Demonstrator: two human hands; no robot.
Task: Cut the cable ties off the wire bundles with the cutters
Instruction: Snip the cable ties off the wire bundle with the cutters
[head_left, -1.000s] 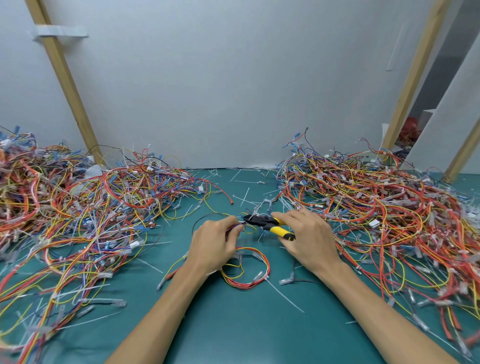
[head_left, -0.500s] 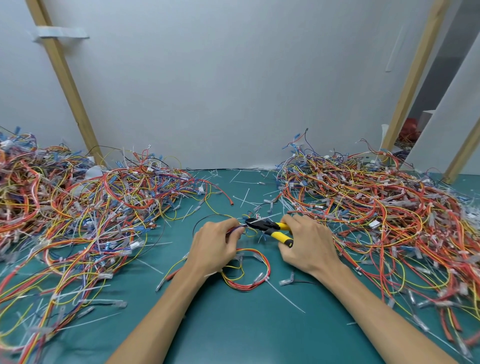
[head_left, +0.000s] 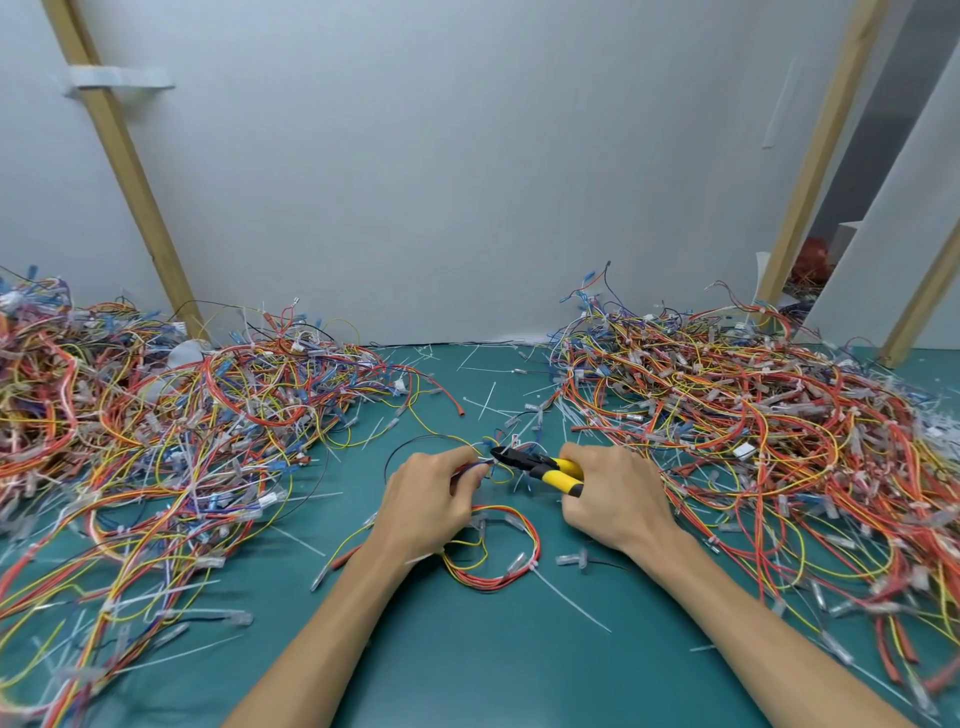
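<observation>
My right hand (head_left: 613, 493) grips the yellow-handled cutters (head_left: 540, 465), whose black jaws point left at the wires that my left hand (head_left: 434, 493) pinches. That small wire bundle (head_left: 493, 551) of red, orange and yellow wires loops on the green table (head_left: 467, 665) between my wrists, with a white cable tie (head_left: 566, 597) trailing from it. The jaw tips sit right by my left fingertips; whether they are around a tie I cannot tell.
A big heap of tangled wires (head_left: 156, 441) covers the left of the table and another heap (head_left: 753, 426) the right. Cut white ties (head_left: 485, 400) lie scattered at the back middle. Wooden posts (head_left: 130, 171) lean against the grey wall.
The cutters have shifted slightly left, closer to my left fingertips. My right hand has turned a little over the handles. The bundle stays where it was.
</observation>
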